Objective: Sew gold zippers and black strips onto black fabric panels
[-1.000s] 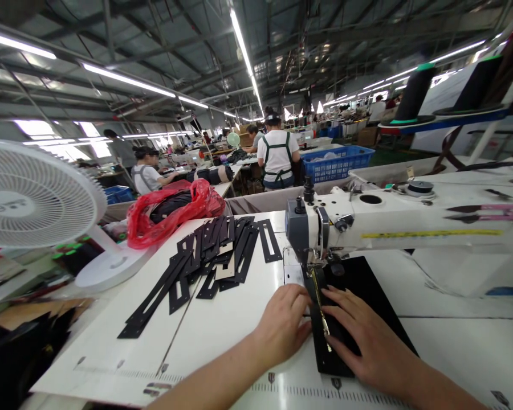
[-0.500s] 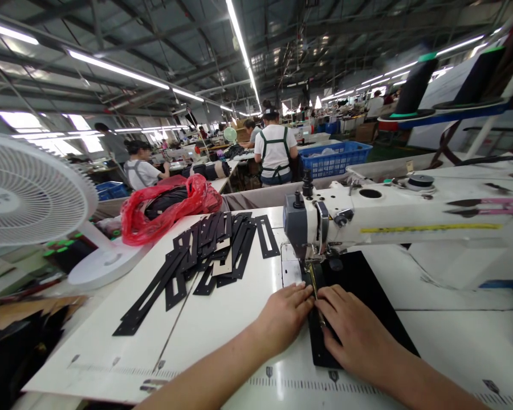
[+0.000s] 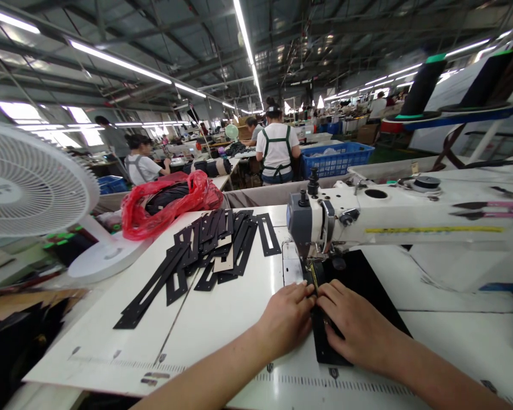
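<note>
A black fabric panel [image 3: 363, 285] with a gold zipper [image 3: 313, 275] lies under the needle of a white sewing machine [image 3: 380, 219]. My left hand [image 3: 287, 319] lies flat on the table at the panel's left edge, fingers stretched toward the zipper. My right hand [image 3: 353, 327] presses flat on the panel just right of the zipper, fingers extended. Both sets of fingertips meet just in front of the presser foot. Neither hand grips anything.
A pile of black cut strips [image 3: 205, 250] lies on the white table [image 3: 222, 319] to the left. Behind it sit a red plastic bag [image 3: 171, 202] and a white fan [image 3: 29, 188]. Other workers [image 3: 277, 149] sit at tables beyond; a blue crate [image 3: 337, 159] stands there.
Both hands have slid forward toward the needle with the panel, which has fed further under the machine. The fingertips came together beside the zipper.
</note>
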Demonstrator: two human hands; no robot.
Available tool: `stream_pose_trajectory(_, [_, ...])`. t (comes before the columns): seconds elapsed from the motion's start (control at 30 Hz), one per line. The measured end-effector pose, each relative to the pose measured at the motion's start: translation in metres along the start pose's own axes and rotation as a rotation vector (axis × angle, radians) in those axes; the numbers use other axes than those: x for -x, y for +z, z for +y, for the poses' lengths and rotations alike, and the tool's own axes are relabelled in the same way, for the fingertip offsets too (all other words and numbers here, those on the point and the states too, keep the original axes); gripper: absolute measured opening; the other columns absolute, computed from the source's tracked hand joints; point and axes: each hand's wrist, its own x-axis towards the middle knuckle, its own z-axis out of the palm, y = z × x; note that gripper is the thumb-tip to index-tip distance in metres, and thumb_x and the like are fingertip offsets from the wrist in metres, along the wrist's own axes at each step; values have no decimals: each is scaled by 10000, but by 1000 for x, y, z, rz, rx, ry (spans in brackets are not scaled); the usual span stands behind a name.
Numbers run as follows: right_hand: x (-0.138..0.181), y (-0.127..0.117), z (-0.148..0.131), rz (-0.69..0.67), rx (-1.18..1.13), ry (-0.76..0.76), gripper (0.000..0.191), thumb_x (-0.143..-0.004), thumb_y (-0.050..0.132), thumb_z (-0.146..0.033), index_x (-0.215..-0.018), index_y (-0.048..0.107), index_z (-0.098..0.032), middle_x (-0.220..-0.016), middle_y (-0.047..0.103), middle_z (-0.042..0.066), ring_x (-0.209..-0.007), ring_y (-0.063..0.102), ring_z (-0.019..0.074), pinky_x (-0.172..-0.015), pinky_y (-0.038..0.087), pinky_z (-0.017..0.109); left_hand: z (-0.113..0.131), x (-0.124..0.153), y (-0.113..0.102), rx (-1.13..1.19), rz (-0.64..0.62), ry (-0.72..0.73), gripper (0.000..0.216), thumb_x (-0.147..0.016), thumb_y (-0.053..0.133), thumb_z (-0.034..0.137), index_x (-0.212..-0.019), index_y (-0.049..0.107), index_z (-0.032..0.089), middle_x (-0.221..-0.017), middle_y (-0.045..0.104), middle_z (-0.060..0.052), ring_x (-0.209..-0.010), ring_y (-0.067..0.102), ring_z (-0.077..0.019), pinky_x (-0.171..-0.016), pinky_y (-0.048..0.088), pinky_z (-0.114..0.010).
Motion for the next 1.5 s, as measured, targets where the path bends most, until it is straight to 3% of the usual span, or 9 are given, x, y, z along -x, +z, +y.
stream_pose_trajectory(0.1, [5, 6, 7, 79, 78, -77, 243, -747, 431, -38, -873, 619, -125, -901, 604, 103, -843, 536, 210, -781, 511, 379, 2, 2, 3, -53, 8, 16, 320, -809, 496, 180, -1116, 582, 150, -1214, 595, -105, -1135, 547, -238, -992, 453, -412])
stream_pose_trajectory(0.17, [13, 14, 11, 155, 152, -68, 294, -802, 412, -75, -1017, 612, -87, -1055, 609, 143, -988, 549, 236, -850, 515, 396, 5, 2, 5, -114, 8, 25, 308, -831, 484, 168, -1124, 577, 150, -1218, 592, -117, -1134, 550, -246, -987, 453, -432])
stream_pose_trajectory(0.3, [25, 34, 7, 194, 274, -45, 431, -870, 406, -185, -1252, 474, 3, -1326, 455, 197, -1233, 426, 276, -926, 497, 443, 8, 3, 7, -172, 12, 60, 298, -850, 453, 130, -1120, 573, 90, -1215, 587, -160, -1137, 550, -247, -1002, 447, -416])
stream_pose_trajectory(0.6, [19, 38, -2, 184, 245, 31, 406, -860, 356, -135, -1187, 546, 11, -1282, 486, 200, -1189, 476, 277, -929, 488, 448, 2, -1, 0, -107, -26, 57, 269, -879, 425, 123, -1093, 584, 86, -1198, 596, -160, -1146, 543, -255, -1005, 445, -446])
stream_pose_trajectory(0.93, [8, 38, 11, 214, 179, 50, 407, -875, 354, -155, -1203, 534, 4, -1278, 500, 183, -1178, 491, 261, -929, 494, 434, -11, -10, 3, -88, 3, 51, 247, -895, 413, 132, -1072, 582, 99, -1174, 608, -145, -1121, 560, -231, -993, 460, -426])
stream_pose_trajectory(1.23, [-5, 41, 26, 240, 145, 51, 388, -875, 361, -143, -1194, 542, -17, -1249, 537, 168, -1152, 515, 252, -936, 495, 429, -23, -22, 6, -70, 81, 94, 238, -903, 376, 123, -1000, 589, 86, -975, 645, -124, -1006, 600, -211, -960, 486, -402])
stream_pose_trajectory(1.5, [-14, 44, 37, 222, 28, 116, 351, -869, 375, -140, -1169, 547, -81, -1158, 605, 136, -1068, 570, 235, -900, 511, 407, -31, -29, 10, 22, 17, 4, 214, -892, 390, 147, -962, 587, 102, -942, 586, -123, -974, 559, -216, -931, 487, -403])
